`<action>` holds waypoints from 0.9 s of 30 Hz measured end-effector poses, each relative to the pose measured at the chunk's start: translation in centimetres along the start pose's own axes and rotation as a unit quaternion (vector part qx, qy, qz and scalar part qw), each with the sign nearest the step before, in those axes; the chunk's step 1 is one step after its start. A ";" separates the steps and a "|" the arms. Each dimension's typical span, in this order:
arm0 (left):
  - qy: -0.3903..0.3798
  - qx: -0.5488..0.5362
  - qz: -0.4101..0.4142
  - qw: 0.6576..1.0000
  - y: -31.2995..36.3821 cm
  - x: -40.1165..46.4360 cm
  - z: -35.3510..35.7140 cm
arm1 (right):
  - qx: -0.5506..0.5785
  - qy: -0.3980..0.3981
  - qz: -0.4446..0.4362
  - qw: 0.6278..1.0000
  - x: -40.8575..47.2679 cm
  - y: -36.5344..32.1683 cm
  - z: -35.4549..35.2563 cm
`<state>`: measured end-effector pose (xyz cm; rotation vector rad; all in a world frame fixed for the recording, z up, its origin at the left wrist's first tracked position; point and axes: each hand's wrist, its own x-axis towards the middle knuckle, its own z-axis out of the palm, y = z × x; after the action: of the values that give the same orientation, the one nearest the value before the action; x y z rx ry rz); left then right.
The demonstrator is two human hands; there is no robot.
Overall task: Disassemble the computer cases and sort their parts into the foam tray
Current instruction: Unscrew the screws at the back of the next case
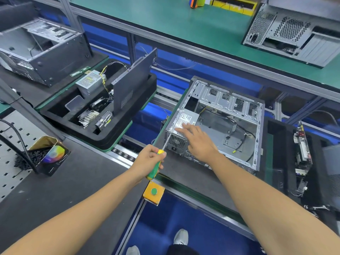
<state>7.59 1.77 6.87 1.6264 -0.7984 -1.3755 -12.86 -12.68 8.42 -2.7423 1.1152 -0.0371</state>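
Note:
An open silver computer case (239, 115) lies on its side on the conveyor, with its grey power supply (181, 129) still in the near-left corner. My right hand (198, 142) rests on top of the power supply with fingers extended. My left hand (150, 159) grips a green-and-yellow screwdriver (155, 166), whose thin shaft points up at the case's near-left corner. The black foam tray (103, 137) sits to the left; it holds a power supply, a heatsink, a drive, a metal plate and an upright dark side panel (132, 85).
Another opened case (42, 52) stands at the far left and a third (294, 32) on the green shelf at upper right. A motherboard (301, 151) lies in a foam tray at the right. A small box of screws (46, 155) and a yellow button box (153, 193) are near me.

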 end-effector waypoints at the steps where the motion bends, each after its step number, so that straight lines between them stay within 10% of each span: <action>1: -0.011 0.001 0.001 1.000 0.0 -0.1 0.0 | 0.000 -0.001 0.000 1.000 0.0 0.0 0.0; 27: -0.016 -0.018 -0.003 1.000 0.6 0.3 0.6 | 0.002 0.001 0.001 1.000 0.1 0.1 0.2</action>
<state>7.09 1.08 7.28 1.5841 -0.7832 -1.4164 -12.85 -12.73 8.18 -2.7376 1.1177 -0.0404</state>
